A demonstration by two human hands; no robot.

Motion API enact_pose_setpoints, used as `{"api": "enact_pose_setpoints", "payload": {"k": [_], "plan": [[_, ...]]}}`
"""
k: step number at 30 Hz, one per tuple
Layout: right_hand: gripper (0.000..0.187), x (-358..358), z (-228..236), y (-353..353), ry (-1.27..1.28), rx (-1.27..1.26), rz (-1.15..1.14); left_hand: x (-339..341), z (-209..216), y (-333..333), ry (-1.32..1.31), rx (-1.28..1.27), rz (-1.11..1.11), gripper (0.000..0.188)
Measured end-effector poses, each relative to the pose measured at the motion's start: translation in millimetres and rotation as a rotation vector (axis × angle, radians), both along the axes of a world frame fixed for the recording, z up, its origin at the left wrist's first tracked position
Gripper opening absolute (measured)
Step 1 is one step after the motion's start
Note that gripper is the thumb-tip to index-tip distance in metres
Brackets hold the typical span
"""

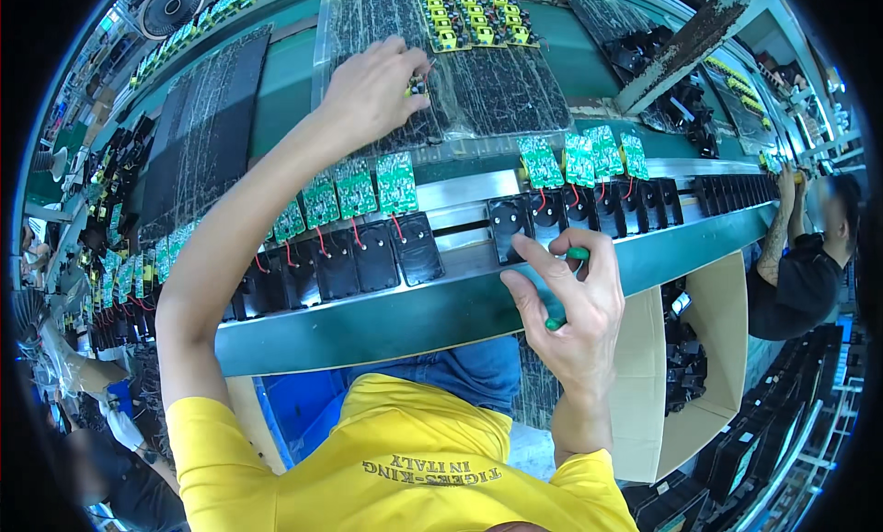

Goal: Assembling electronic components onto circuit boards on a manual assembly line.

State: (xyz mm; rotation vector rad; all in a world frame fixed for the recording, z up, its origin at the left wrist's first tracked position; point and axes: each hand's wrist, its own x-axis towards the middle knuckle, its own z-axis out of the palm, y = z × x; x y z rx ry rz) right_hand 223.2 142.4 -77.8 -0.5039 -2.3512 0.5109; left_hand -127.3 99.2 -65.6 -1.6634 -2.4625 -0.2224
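Note:
My left hand reaches forward over a scratched dark mat, fingers curled round a small circuit board that they mostly hide. Near the bench's front edge, my right hand is closed around a green-handled hand tool; its working end is hidden, so I cannot tell its exact kind. Just beyond that hand lies a black plastic case in a row of similar cases. Left of it, another black case is joined by a red wire to a green circuit board.
Boards with yellow parts stand grouped at the far side of the mat. A rusty metal post rises at the right. Below the bench edge stands an open cardboard box with black parts. Another person works at the right.

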Motion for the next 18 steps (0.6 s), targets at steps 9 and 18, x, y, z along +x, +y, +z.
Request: {"api": "enact_pose_setpoints", "payload": {"k": [9, 18], "plan": [[0.046, 1, 7, 9, 0.042, -0.039, -0.05, -33, -20, 22, -0.244, -0.05, -0.008, 0.028], [0.04, -40, 29, 22, 0.265, -0.261, 0.014, 112, 53, -44, -0.805, 0.295, -0.462, 0.067]]}}
